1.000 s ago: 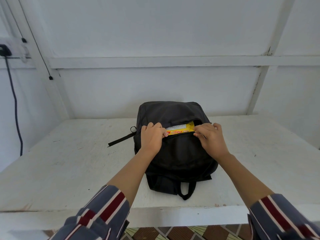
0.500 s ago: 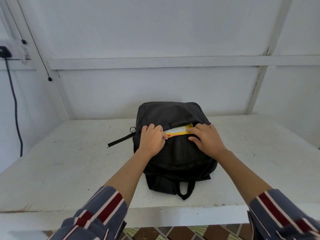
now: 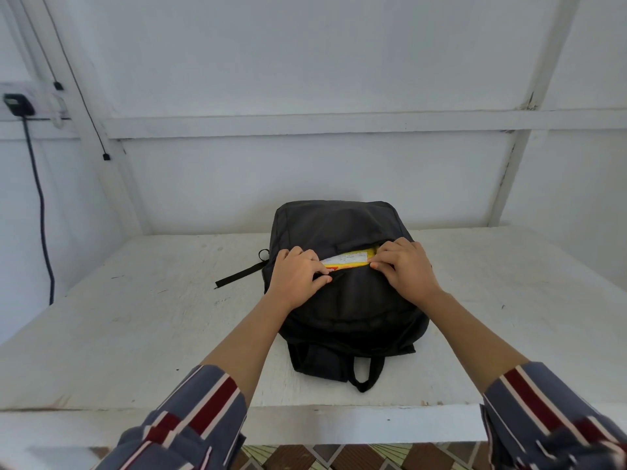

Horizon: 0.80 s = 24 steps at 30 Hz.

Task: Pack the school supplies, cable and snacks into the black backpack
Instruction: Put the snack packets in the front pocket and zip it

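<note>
Left grip [image 3: 298, 278] pinches the pocket edge of the black backpack [image 3: 353, 307], which lies flat mid-bench. A yellow snack packet [image 3: 349, 260] shows in the open slit, and the right grip [image 3: 405, 269] pinches the same edge. The worn white bench [image 3: 135, 327] stands against white walls [image 3: 305, 62], with a dark cable [image 3: 42, 215] hanging at far left.

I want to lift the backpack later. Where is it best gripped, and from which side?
Probably the carry loop of the black backpack: it sticks out flat at the near end, open and unobstructed. Come from the near side and hook through the opening.
</note>
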Tool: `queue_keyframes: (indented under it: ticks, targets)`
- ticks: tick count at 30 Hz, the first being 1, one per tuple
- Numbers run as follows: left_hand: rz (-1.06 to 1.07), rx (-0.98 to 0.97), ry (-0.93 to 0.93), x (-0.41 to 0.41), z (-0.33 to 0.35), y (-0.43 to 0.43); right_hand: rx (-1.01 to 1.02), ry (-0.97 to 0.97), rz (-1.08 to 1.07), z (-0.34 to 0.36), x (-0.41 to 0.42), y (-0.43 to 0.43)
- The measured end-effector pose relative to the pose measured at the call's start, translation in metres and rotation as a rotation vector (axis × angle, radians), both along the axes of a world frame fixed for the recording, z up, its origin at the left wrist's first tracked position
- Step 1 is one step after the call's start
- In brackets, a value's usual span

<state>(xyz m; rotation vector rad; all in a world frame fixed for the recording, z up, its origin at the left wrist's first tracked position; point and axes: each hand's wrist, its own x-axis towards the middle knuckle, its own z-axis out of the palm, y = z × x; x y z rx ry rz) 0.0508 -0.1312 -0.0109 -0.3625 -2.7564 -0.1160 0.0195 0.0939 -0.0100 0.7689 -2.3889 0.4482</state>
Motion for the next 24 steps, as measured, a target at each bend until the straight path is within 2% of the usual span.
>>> queue_keyframes:
  ticks: [4, 9, 14, 18, 24]
  targets:
    - [-0.038, 0.077, -0.05, 0.0, -0.002, -0.005, -0.044, -0.062, -0.027, -0.001, 0.0, 0.0]
    - [-0.046, 0.195, -0.062, -0.002, -0.004, -0.005, 0.059, -0.074, -0.017, 0.005, 0.004, 0.002]
    - [-0.072, 0.315, -0.016, -0.002, -0.008, -0.005, 0.174, -0.074, 0.014, 0.008, 0.006, -0.006]
    - [-0.142, 0.465, 0.06, 0.002, -0.01, -0.007, 0.16, -0.045, 0.014, 0.008, 0.006, -0.011]
    - [-0.2, 0.411, 0.115, 0.007, -0.008, -0.005, 0.113, 0.007, -0.016, 0.004, 0.005, -0.015]
